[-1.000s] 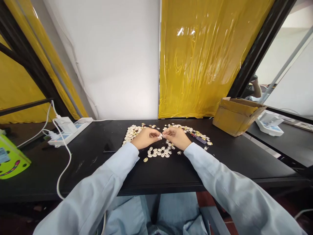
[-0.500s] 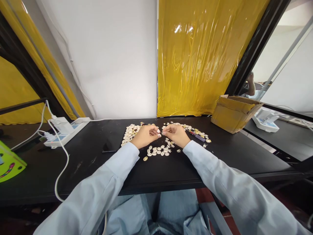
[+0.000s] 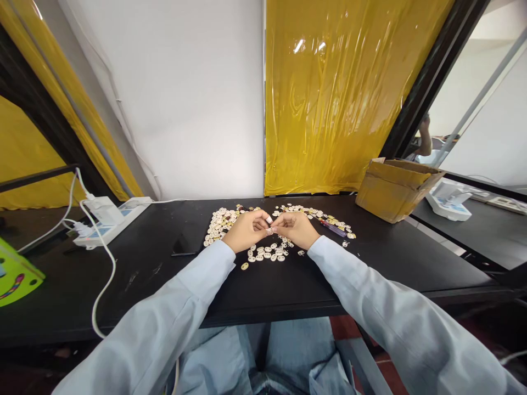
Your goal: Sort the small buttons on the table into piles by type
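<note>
Several small white oval pieces [image 3: 265, 254] lie scattered on the black table [image 3: 288, 285]. More of them form a tidy patch [image 3: 218, 226] at the left and a loose spread [image 3: 325, 218] at the right. My left hand [image 3: 246, 230] and my right hand [image 3: 294, 228] meet above the pile, fingertips pinched together on a small white piece [image 3: 270, 229]. Both hands have curled fingers. Light blue sleeves cover both arms.
A brown cardboard box [image 3: 395, 188] stands at the back right. A purple pen [image 3: 331, 227] lies among the pieces. A white power strip [image 3: 109, 222] with cables sits at the left, beside a green object [image 3: 16, 274]. A dark phone [image 3: 183, 247] lies left of the pile. Another person's arm [image 3: 424, 140] shows far right.
The hands, slightly apart half a second ago, have come back together at the fingertips and lifted a little. The view has barely shifted.
</note>
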